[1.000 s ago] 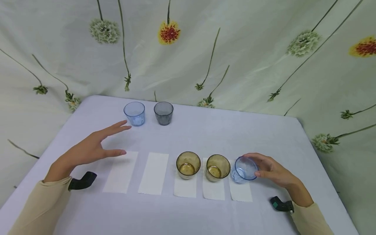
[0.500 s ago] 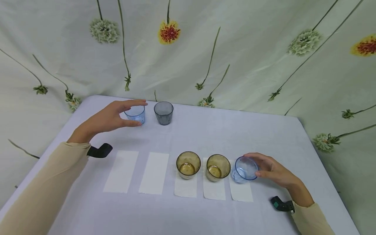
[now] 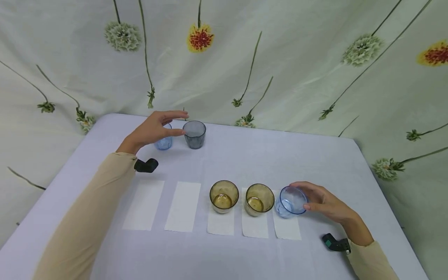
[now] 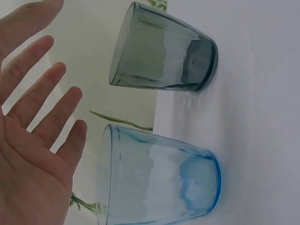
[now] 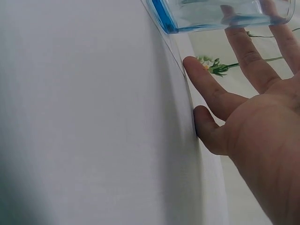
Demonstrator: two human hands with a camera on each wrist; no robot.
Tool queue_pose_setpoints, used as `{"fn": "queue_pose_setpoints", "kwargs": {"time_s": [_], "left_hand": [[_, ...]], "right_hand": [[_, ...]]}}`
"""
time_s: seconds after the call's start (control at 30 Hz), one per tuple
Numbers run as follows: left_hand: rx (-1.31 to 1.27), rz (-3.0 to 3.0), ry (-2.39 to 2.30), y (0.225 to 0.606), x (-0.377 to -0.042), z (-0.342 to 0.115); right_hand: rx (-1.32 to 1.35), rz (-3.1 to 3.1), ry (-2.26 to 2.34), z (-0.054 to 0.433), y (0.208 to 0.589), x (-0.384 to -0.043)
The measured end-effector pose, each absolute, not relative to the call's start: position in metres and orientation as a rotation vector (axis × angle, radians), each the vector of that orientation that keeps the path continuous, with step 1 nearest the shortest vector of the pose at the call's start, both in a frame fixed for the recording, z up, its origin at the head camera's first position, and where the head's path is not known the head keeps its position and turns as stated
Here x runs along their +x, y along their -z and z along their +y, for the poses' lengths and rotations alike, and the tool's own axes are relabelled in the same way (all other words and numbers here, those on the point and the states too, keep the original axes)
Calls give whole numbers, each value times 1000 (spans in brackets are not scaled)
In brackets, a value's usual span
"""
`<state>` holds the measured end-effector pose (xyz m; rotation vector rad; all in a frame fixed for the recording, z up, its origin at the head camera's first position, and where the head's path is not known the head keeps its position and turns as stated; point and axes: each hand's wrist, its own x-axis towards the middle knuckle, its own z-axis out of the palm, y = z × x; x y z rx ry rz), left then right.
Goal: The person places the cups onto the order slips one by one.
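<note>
At the back left of the table, my left hand (image 3: pixel 154 129) reaches over a blue glass (image 3: pixel 163 144), with thumb and fingers spread towards a grey glass (image 3: pixel 195 136). The left wrist view shows this hand (image 4: pixel 37 140) apart from the grey glass (image 4: pixel 159 51) and above the rim side of the blue one (image 4: pixel 159 178). At the front right my right hand (image 3: pixel 323 202) holds another blue glass (image 3: pixel 290 202) between thumb and fingers. That glass (image 5: pixel 211 14) stands over a white paper strip (image 3: pixel 287 229). Two amber glasses (image 3: pixel 224 197) (image 3: pixel 259 200) stand to its left.
Several white paper strips lie in a row along the front; two at the left, an outer strip (image 3: pixel 143 206) and an inner one (image 3: pixel 182 206), bear no glass. A white cloth (image 3: pixel 210 256) covers the table. Behind it hangs a flowered curtain (image 3: pixel 297 58).
My left hand has moved forward and right, passing over the back blue glass to the grey one. My right hand stays at its blue glass.
</note>
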<state>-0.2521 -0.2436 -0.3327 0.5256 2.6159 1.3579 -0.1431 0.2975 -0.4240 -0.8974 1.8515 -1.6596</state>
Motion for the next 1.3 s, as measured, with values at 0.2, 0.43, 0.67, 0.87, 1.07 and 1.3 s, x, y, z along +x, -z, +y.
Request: {"fn": "queue_pose_setpoints", "kwargs": {"time_s": [0.2, 0.43, 0.67, 0.87, 1.07, 1.3], "left_hand": [[516, 2587, -1403, 340, -264, -235], [499, 2581, -1370, 342, -272, -225], [537, 2572, -1331, 347, -278, -218], [537, 2567, -1291, 350, -280, -214], [546, 2572, -1227, 350, -279, -211], [568, 2580, -1203, 351, -280, -209]], "right_hand": [[-929, 1851, 1663, 299, 427, -144], [-920, 1855, 1664, 300, 427, -144], [-940, 1854, 1660, 299, 428, -145], [-942, 1841, 1668, 299, 427, -144], [-910, 1876, 1649, 300, 426, -143], [-907, 1889, 1642, 300, 426, -144]]}}
